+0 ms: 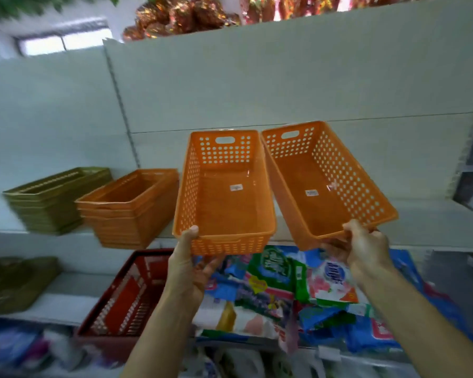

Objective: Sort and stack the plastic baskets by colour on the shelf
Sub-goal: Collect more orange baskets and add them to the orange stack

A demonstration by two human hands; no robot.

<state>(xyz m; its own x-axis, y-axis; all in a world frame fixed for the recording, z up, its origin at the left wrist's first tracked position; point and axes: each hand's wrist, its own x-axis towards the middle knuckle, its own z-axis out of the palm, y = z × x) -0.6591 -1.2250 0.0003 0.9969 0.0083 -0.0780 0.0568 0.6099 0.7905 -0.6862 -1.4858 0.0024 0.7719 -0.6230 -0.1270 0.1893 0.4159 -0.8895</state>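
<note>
Two orange perforated baskets are held up in front of the white shelf (410, 222). My left hand (189, 263) grips the near end of the left orange basket (224, 192), thumb over its rim. My right hand (363, 246) grips the near end of the right orange basket (325, 184), which tilts to the right. Each has a small label on its floor. On the shelf at the left stands a stack of orange baskets (126, 208), and further left a stack of olive-green baskets (52, 200).
A dark red basket (126, 301) sits on the lower shelf below the orange stack, with olive-green items (17, 282) to its left. Colourful packaged goods (298, 290) fill the lower shelf at the right. Shiny decorations (180, 17) lie on top of the unit.
</note>
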